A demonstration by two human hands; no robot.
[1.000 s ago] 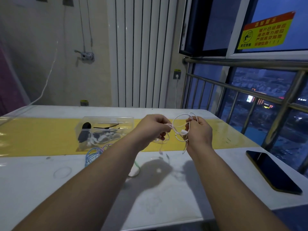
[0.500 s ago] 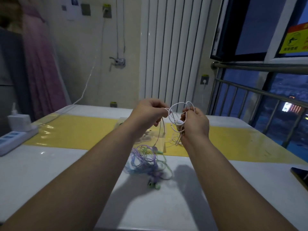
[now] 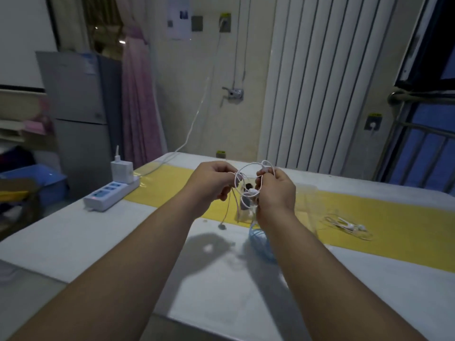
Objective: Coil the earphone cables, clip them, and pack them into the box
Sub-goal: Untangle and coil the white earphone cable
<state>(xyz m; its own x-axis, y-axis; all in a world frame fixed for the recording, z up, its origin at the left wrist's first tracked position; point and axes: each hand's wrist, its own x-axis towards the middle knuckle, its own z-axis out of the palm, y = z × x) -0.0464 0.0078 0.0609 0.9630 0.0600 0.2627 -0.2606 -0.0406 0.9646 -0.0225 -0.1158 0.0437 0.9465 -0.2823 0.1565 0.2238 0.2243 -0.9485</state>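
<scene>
Both my hands are raised above the table and hold a white earphone cable (image 3: 242,172) between them. My left hand (image 3: 213,179) pinches one strand, and loose ends hang down from it toward the table. My right hand (image 3: 277,187) grips several loops of the same cable, which arch above its fingers. Behind and below my hands stands a clear plastic box (image 3: 304,201), partly hidden, with dark and white items inside. A blue coiled cable (image 3: 258,238) lies on the table under my right wrist. Another white earphone set (image 3: 349,226) lies loose on the yellow strip at the right.
A white power strip (image 3: 110,194) with a charger plugged in sits at the table's left edge. A yellow strip (image 3: 394,225) runs across the white table. A radiator, a grey fridge and a pink curtain stand behind; a window railing is at the right.
The camera has swung to the left, so the power strip and fridge came into view and the phone left it. My hands keep hold of the white cable, with its loops slightly rearranged.
</scene>
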